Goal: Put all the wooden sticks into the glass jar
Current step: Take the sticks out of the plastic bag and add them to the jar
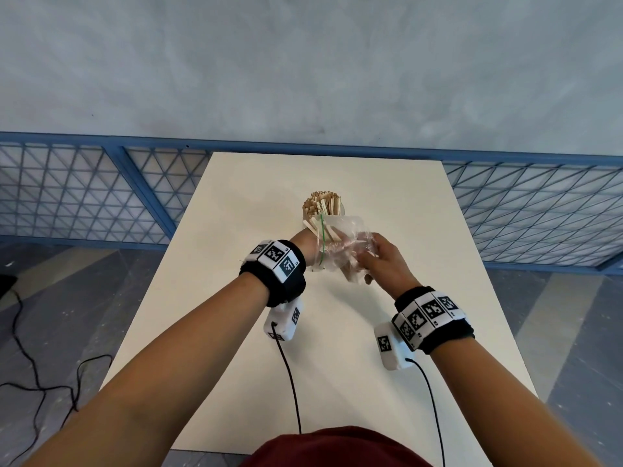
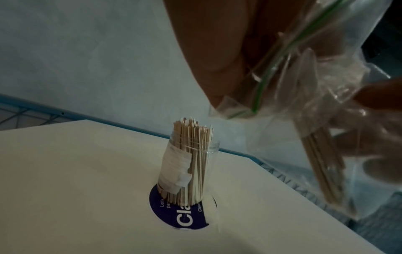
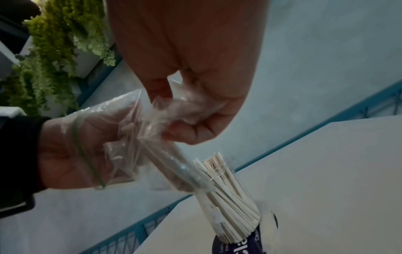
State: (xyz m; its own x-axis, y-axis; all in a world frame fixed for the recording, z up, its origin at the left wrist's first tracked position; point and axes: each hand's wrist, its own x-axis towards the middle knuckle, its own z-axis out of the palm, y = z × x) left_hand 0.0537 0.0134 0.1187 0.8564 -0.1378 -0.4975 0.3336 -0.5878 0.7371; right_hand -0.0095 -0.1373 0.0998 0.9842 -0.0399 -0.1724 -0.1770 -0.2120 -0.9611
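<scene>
Our left hand (image 1: 308,246), inside the plastic bag (image 1: 340,244), grips sticks (image 2: 324,171); our right hand (image 1: 387,264) pinches it; we should draw them out straight toward the glass jar (image 2: 191,170).

White table (image 1: 236,332), round blue sticker (image 2: 187,218) on it, stick-filled glass jar (image 2: 208,171) standing on sticker

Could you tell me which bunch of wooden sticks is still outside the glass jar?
The bunch in the plastic bag, held by both hands; the other stands in the glass jar.
</scene>
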